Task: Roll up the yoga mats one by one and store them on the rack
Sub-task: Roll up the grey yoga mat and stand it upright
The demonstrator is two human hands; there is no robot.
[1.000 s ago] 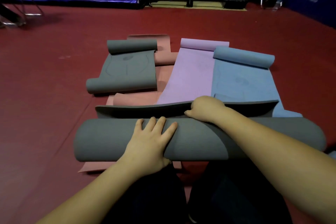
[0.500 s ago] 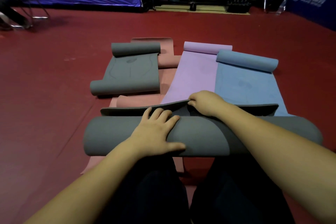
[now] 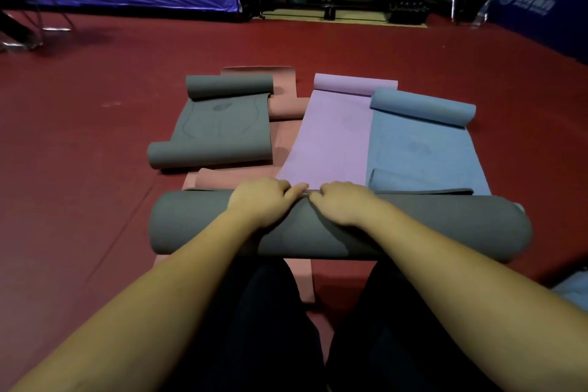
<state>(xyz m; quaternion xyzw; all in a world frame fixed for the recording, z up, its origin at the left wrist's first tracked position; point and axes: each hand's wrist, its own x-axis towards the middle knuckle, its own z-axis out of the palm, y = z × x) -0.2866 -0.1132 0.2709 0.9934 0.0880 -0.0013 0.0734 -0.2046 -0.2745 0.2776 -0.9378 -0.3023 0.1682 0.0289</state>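
My left hand (image 3: 261,200) and right hand (image 3: 345,202) sit side by side on top of the big grey roll (image 3: 413,226), fingers curled over its far side and gripping the mat's loose edge. The roll lies crosswise on the red floor (image 3: 79,184) at 6 o'clock, just ahead of my knees. At 12 o'clock lies the purple mat (image 3: 334,137), at 1 o'clock the blue mat (image 3: 423,143), at 11 o'clock a smaller grey mat (image 3: 219,134) curled at both ends over a pink mat (image 3: 286,105)

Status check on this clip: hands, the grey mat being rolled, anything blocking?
Left hand and right hand curled over the far edge of the big grey roll. Thin flap left unrolled. Purple mat and blue mat lie just beyond.
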